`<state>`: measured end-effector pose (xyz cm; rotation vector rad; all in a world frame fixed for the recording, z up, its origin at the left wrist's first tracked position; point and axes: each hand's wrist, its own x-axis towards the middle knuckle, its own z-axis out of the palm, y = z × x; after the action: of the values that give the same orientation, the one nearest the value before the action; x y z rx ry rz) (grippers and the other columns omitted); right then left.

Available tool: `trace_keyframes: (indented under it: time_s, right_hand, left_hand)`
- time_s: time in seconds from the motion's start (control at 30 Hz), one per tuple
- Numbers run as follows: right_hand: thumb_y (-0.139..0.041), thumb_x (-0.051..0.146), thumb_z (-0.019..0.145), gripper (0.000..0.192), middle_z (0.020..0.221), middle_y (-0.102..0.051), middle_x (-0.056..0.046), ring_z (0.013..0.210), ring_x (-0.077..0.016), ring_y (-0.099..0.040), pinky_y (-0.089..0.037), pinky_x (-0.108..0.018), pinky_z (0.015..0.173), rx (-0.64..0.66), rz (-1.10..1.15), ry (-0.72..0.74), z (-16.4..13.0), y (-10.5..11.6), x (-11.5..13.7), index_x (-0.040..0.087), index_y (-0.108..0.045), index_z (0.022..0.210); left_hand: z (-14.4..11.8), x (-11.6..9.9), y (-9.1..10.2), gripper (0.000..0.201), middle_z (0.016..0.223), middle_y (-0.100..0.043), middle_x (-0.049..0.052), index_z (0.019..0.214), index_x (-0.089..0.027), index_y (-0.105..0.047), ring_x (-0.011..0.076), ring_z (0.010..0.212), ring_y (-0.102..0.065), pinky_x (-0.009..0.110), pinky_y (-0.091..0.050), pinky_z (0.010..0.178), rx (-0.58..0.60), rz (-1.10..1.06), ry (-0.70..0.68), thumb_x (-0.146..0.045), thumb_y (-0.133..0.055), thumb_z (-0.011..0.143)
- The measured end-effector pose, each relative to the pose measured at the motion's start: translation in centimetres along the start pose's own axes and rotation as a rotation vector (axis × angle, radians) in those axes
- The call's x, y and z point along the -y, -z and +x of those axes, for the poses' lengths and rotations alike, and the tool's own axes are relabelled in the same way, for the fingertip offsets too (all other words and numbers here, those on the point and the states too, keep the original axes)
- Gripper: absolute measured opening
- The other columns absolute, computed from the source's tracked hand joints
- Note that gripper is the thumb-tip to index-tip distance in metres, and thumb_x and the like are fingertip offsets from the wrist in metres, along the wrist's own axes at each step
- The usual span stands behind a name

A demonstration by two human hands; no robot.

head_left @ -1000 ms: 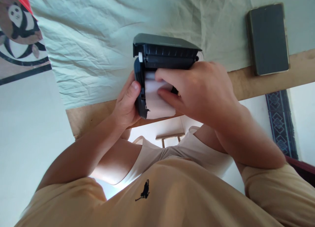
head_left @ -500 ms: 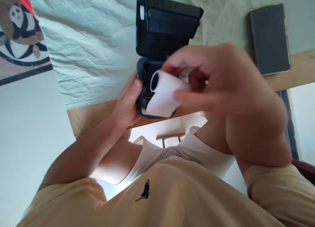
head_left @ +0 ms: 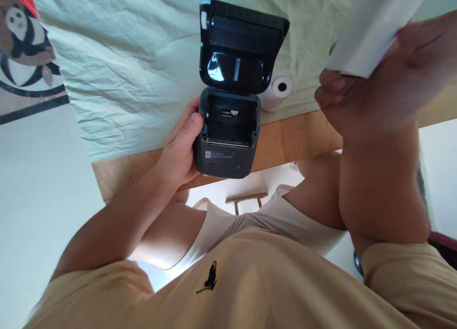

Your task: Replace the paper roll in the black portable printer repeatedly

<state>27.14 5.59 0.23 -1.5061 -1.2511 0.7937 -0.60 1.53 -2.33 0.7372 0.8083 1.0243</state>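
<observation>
A small black label printer stands at the table's near edge with its lid swung up and its paper bay bare. My left hand grips the printer's left side, thumb on its top edge. My right hand is raised at the upper right and holds a white paper roll, blurred by motion. A second white paper roll lies on the cloth just right of the printer.
A wrinkled pale green cloth covers the wooden table. A panda-print fabric sits at the far left. My beige shirt fills the lower part of the view.
My right hand pulled the paper roll out of the printer and lifted it up to the right. The lid has opened fully. The second roll has come into sight.
</observation>
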Motion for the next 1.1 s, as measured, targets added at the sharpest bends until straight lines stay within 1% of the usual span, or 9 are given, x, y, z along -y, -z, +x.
trace_keyframes:
  time_s: [0.1,0.23,0.33,0.47,0.63,0.73,0.83,0.97,1.1]
  right_hand:
    - [-0.040,0.051,0.052,0.046,0.071,-0.054,-0.001,0.048,-0.0160,-0.055,-0.031,-0.029,0.033,-0.023,0.198,-0.128,-0.1,-0.9,-0.9,0.026,-0.053,0.089]
    - [-0.065,0.041,0.058,0.033,0.066,-0.057,0.003,0.046,-0.0126,-0.050,-0.033,-0.028,0.033,-0.048,0.255,-0.104,-0.7,-1.7,-1.2,0.026,-0.059,0.086]
    - [-0.074,0.034,0.058,0.024,0.061,-0.048,0.004,0.049,-0.0096,-0.041,-0.032,-0.029,0.042,-0.127,0.114,0.008,-0.7,-1.7,-1.2,0.027,-0.053,0.068]
    - [-0.073,0.020,0.062,0.032,0.058,-0.042,0.004,0.057,-0.0099,-0.033,-0.032,-0.032,0.059,-0.211,-0.150,0.191,-0.5,-1.6,-1.3,0.026,-0.041,0.058]
    - [-0.072,0.027,0.069,0.033,0.063,-0.050,0.001,0.063,-0.0140,-0.043,-0.036,-0.035,0.065,-0.187,-0.346,0.249,-0.6,-1.5,-1.5,0.027,-0.040,0.059]
    - [-0.068,0.035,0.076,0.029,0.065,-0.053,-0.001,0.064,-0.0160,-0.050,-0.039,-0.036,0.067,-0.159,-0.380,0.283,-0.8,-1.4,-1.6,0.027,-0.042,0.063]
    - [-0.067,0.044,0.078,0.029,0.075,-0.063,-0.004,0.076,-0.0208,-0.060,-0.044,-0.039,0.075,-0.161,-0.473,0.329,-0.7,-1.2,-1.9,0.026,-0.045,0.070]
    - [-0.064,0.061,0.081,0.039,0.084,-0.068,-0.009,0.085,-0.0248,-0.065,-0.045,-0.042,0.081,-0.165,-0.584,0.365,-0.4,-0.9,-2.4,0.026,-0.046,0.075]
    - [-0.067,0.058,0.084,0.037,0.091,-0.070,-0.010,0.092,-0.0257,-0.066,-0.044,-0.043,0.087,-0.150,-0.640,0.375,-0.4,-0.9,-2.7,0.025,-0.050,0.082]
  left_hand:
    - [0.1,0.1,0.3,0.035,0.112,-0.078,0.000,0.120,-0.025,-0.073,0.0180,0.099,-0.071,0.032,-0.061,0.083,-0.004,0.009,0.002,-0.049,-0.057,0.101]
    - [0.2,0.2,0.4,0.035,0.111,-0.078,0.000,0.122,-0.024,-0.072,0.0176,0.096,-0.072,0.031,-0.061,0.078,0.031,-0.022,0.006,-0.048,-0.061,0.098]
    - [0.1,0.1,0.2,0.038,0.115,-0.077,0.002,0.125,-0.023,-0.071,0.0182,0.097,-0.073,0.032,-0.063,0.079,0.035,-0.021,0.008,-0.048,-0.058,0.100]
    - [-0.1,-0.1,0.1,0.036,0.118,-0.077,0.002,0.125,-0.025,-0.071,0.0202,0.103,-0.073,0.037,-0.064,0.085,0.017,0.003,0.013,-0.047,-0.054,0.102]
    - [-0.1,0.0,0.4,0.034,0.118,-0.077,0.002,0.122,-0.025,-0.072,0.0200,0.102,-0.073,0.035,-0.064,0.086,0.052,-0.003,0.010,-0.048,-0.057,0.101]
    - [-0.1,0.0,0.3,0.033,0.117,-0.077,0.002,0.123,-0.025,-0.072,0.0188,0.100,-0.073,0.034,-0.064,0.086,0.048,-0.022,0.005,-0.045,-0.056,0.102]
    - [-0.2,0.0,0.1,0.033,0.119,-0.076,0.003,0.124,-0.024,-0.070,0.0193,0.101,-0.074,0.035,-0.065,0.085,0.084,-0.010,-0.014,-0.044,-0.056,0.102]
    - [-0.3,0.0,0.0,0.034,0.121,-0.075,0.004,0.127,-0.025,-0.067,0.0195,0.103,-0.074,0.034,-0.065,0.085,0.108,0.037,-0.020,-0.044,-0.059,0.100]
    - [-0.3,-0.1,0.0,0.034,0.121,-0.075,0.004,0.126,-0.025,-0.067,0.0201,0.104,-0.073,0.035,-0.066,0.085,0.091,0.047,-0.006,-0.046,-0.058,0.101]
